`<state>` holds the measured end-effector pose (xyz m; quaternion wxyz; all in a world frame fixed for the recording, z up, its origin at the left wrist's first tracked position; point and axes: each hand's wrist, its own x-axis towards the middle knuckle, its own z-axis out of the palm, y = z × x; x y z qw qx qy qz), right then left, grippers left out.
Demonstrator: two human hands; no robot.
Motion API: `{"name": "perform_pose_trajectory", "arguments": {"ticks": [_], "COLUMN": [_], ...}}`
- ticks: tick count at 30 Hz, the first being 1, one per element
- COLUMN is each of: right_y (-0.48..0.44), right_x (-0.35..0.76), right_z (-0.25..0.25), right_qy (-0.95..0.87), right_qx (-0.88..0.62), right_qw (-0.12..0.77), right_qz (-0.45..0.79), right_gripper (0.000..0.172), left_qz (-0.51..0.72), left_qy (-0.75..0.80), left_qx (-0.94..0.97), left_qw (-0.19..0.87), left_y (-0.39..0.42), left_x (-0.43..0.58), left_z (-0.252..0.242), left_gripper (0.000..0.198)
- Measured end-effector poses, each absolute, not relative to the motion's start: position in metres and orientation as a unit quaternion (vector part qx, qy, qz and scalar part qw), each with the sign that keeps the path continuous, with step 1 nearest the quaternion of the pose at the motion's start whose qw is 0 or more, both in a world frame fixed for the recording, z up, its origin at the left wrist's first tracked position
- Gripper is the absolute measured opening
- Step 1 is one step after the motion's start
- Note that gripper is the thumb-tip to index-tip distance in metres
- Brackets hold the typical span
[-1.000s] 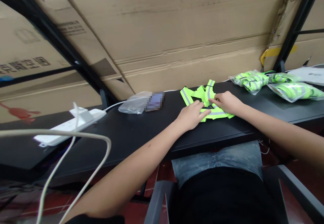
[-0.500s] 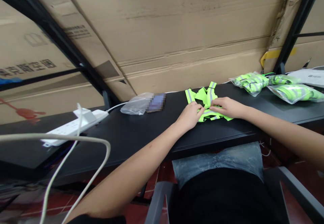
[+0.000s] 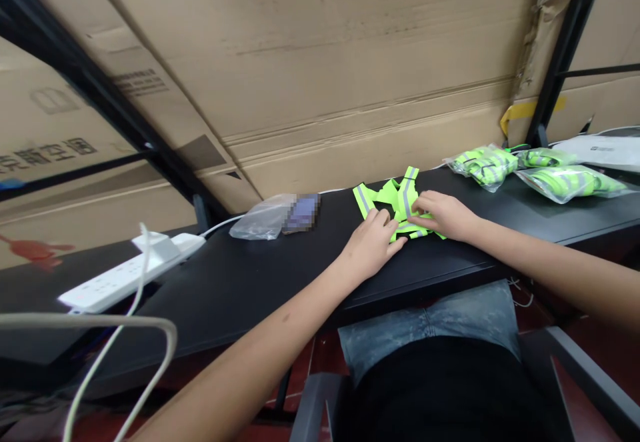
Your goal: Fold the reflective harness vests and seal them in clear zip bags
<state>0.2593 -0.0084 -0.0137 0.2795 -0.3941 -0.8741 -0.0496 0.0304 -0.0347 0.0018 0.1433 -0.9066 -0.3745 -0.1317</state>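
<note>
A neon green strap vest [image 3: 407,197] with grey reflective stripes lies partly folded on the black table [image 3: 240,282]. On its left edge rests my left hand [image 3: 371,242], fingers bent and thumb apart from them, with no part of the vest visibly pinched. My right hand [image 3: 443,214] is at the vest's right side, its fingertips pressed together on the strap. The straps under both hands are partly hidden.
Bagged green vests [image 3: 573,182] lie at the right. Left of the vest are a phone [image 3: 302,213] and a clear plastic bag [image 3: 263,219]. A white power strip [image 3: 125,275] and cable loops [image 3: 173,342] sit farther left. Cardboard [image 3: 350,62] stands behind.
The view has shifted slightly. My left thumb has moved away from its fingers, toward the table's front edge. The vest's upper straps lie a little differently, and my right hand remains on it.
</note>
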Motion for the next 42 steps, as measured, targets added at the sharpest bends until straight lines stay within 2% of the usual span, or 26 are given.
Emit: {"name": "perform_pose_trajectory", "arguments": {"ticks": [4, 7, 12, 16, 19, 25, 30, 34, 38, 42], "right_y": [-0.019, -0.027, -0.023, -0.008, 0.002, 0.008, 0.008, 0.009, 0.012, 0.009], "right_x": [0.270, 0.279, 0.278, 0.271, 0.265, 0.255, 0.253, 0.247, 0.235, 0.231], "right_z": [-0.008, -0.008, -0.009, -0.008, -0.010, -0.011, -0.009, -0.007, -0.003, -0.004], "right_qy": [-0.917, -0.924, -0.907, -0.895, -0.852, -0.790, -0.763, -0.770, -0.663, -0.572], "right_qx": [-0.319, -0.305, -0.355, -0.348, -0.420, -0.550, -0.518, -0.427, -0.506, -0.575], "right_qw": [0.239, 0.229, 0.224, 0.261, 0.290, 0.259, 0.385, 0.463, 0.551, 0.578], "right_qz": [-0.033, -0.007, 0.036, 0.097, 0.116, 0.077, -0.032, -0.105, -0.029, 0.095], "right_gripper": [0.050, 0.062, 0.041, 0.049, 0.057, 0.053, 0.033, 0.039, 0.050, 0.054], "left_qz": [-0.130, -0.170, -0.234, -0.242, -0.219, -0.137, -0.115, -0.141, -0.155, -0.166], "left_qy": [-0.357, -0.360, -0.383, -0.400, -0.420, -0.469, -0.489, -0.502, -0.487, -0.494], "left_qx": [-0.918, -0.916, -0.892, -0.880, -0.878, -0.872, -0.864, -0.848, -0.854, -0.849], "left_qw": [0.113, 0.051, -0.057, -0.078, -0.066, -0.039, -0.043, -0.096, -0.100, -0.091], "left_y": [-0.028, -0.022, -0.012, 0.005, 0.022, 0.035, 0.027, 0.029, 0.035, 0.037], "left_x": [0.027, 0.023, 0.025, 0.035, 0.044, 0.050, 0.050, 0.050, 0.049, 0.050], "left_z": [0.000, 0.001, 0.004, 0.004, 0.000, -0.007, 0.000, 0.001, -0.004, -0.007], "left_gripper": [0.027, 0.023, 0.021, 0.027, 0.030, 0.060, 0.077, 0.070, 0.059, 0.055]}}
